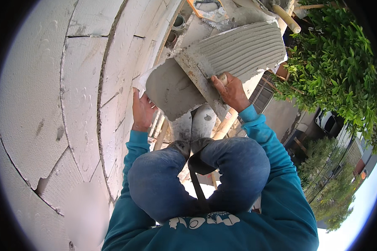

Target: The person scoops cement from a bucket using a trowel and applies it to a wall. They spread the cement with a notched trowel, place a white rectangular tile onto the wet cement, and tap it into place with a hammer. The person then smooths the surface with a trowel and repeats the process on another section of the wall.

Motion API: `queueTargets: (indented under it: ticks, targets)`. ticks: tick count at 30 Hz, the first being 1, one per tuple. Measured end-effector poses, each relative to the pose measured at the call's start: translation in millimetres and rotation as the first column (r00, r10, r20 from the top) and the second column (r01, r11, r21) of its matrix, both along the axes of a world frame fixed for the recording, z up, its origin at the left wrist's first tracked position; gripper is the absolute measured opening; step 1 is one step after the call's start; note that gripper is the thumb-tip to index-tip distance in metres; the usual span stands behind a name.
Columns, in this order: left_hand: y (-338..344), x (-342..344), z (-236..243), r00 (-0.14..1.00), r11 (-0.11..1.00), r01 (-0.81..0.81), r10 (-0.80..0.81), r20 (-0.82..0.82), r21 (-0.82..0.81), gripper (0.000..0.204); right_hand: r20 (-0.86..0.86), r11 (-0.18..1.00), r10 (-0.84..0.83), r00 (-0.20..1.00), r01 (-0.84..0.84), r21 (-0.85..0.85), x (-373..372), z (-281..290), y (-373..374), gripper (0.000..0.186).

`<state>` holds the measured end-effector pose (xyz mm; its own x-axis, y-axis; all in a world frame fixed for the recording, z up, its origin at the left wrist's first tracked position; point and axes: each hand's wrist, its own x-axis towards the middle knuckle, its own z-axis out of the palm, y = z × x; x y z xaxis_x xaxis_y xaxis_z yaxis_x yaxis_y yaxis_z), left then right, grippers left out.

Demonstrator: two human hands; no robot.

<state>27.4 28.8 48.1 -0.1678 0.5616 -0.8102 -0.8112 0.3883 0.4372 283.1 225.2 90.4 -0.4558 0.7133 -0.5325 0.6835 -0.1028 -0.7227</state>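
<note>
My right hand point(231, 92) is closed round the handle of a flat, wide-bladed notched trowel point(197, 77). Its long metal edge lies across a slab point(174, 90) coated in wet grey mortar. Beyond the blade the mortar stands in combed ridges point(243, 46); on the near left side it is smooth. At the slab's left edge is my left hand point(143, 111), palm up, with its thumb apart and its fingers partly hidden under the edge, holding up that side. The slab's underside is hidden.
A pale block wall point(83, 62) with open joints rises close on my left. At the far end lie an orange-handled saw point(209, 9) and small pots point(179, 21). A round pole point(287, 19) juts out at the right. Leafy branches point(335, 62) hang beyond the drop there.
</note>
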Motion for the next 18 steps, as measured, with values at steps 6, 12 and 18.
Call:
queueTargets:
  ticks: [6,12,18]
  targets:
    - [-1.3,-2.0,-5.2,0.986,0.991,-0.124,0.129,0.11,-0.048,0.092,0.031,0.996,0.073,0.997,-0.072,-0.058,-49.4,5.0,-72.2,0.048]
    - [-23.6,16.8,49.6,0.98,0.949,-0.191,0.2,0.007,-0.251,0.103,0.117,0.989,0.144,0.983,-0.141,-0.035,-63.0,17.1,-107.2,0.048]
    - [-138.5,50.0,248.5,0.991,0.896,0.056,-0.103,-0.083,-0.44,0.082,0.197,0.992,0.11,0.974,-0.094,-0.089,-67.1,27.0,-106.3,0.056]
